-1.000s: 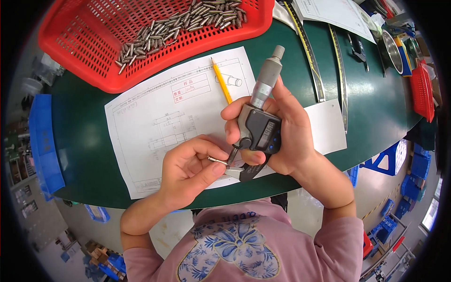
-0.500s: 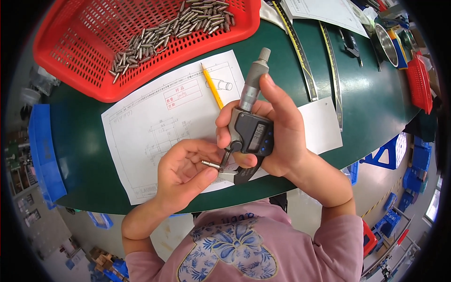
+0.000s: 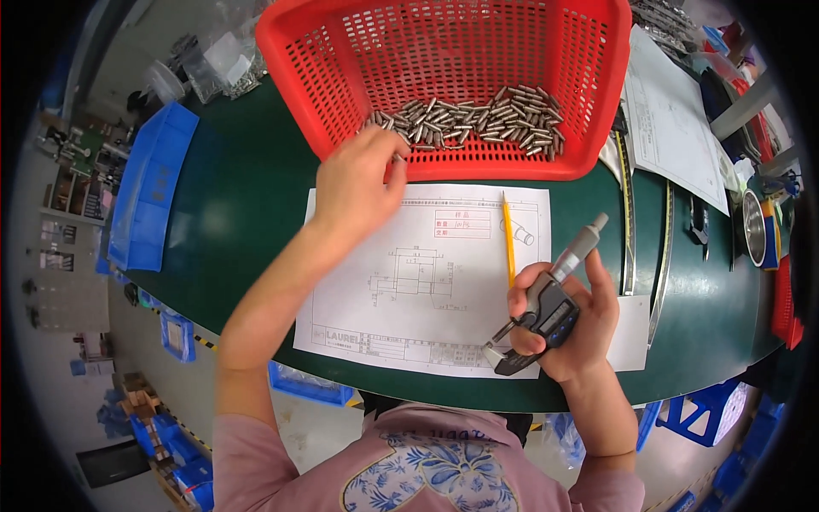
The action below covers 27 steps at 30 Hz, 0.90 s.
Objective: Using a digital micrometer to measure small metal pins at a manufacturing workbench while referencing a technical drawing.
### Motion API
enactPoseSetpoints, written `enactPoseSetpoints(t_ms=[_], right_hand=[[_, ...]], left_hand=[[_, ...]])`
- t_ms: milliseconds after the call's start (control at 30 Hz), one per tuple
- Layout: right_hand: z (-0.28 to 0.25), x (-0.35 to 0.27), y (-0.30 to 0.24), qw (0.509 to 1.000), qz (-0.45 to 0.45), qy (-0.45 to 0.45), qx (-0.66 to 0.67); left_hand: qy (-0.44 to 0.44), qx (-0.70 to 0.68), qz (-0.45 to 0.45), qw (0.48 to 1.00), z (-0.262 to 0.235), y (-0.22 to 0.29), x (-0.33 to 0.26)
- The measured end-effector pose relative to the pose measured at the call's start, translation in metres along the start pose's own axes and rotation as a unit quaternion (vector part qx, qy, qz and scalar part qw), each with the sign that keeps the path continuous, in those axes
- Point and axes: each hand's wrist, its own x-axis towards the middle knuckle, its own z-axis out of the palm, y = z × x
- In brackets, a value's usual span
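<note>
My right hand [image 3: 580, 328] is wrapped round a digital micrometer [image 3: 550, 314], with its grey thimble pointing up and to the right and its frame down near the paper. The gap between the micrometer's faces holds no part that I can make out. At the near left rim of a red perforated basket [image 3: 546, 168], my left hand [image 3: 358, 183] is closed in a pinch. A bit of a small metal pin [image 3: 398, 157] shows at its fingertips; the rest is hidden. Many similar metal pins [image 3: 461, 122] lie heaped in the basket.
A drawing sheet [image 3: 358, 299] lies on the green table [image 3: 230, 222], with a yellow pencil [image 3: 510, 243] across its right side. Steel rulers [image 3: 661, 264] and more papers [image 3: 674, 119] are at right. A blue bin [image 3: 153, 192] stands at left.
My left hand has gone from beside the micrometer up to the basket with the metal pin. My right hand has lowered the micrometer rightward. The view has shifted left.
</note>
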Motion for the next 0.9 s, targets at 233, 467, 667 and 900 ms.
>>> enactPoseSetpoints(t_ms=[233,467,667,900], right_hand=[[0.003,0.004,0.005,0.997,-0.004,0.025,-0.067],[0.001,0.006,0.006,0.996,-0.012,0.019,-0.083],[0.002,0.007,-0.001,0.998,-0.067,0.008,-0.018],[0.001,0.006,0.0,0.998,-0.058,-0.005,0.008]], left_hand=[[0.017,0.102,0.06,0.993,0.024,-0.028,0.051],[0.053,0.002,0.004,0.999,0.022,-0.022,0.043],[-0.16,-0.645,-0.276,0.694,-0.001,0.066,-0.047],[-0.204,-0.735,-0.296,0.575,0.006,0.078,-0.078]])
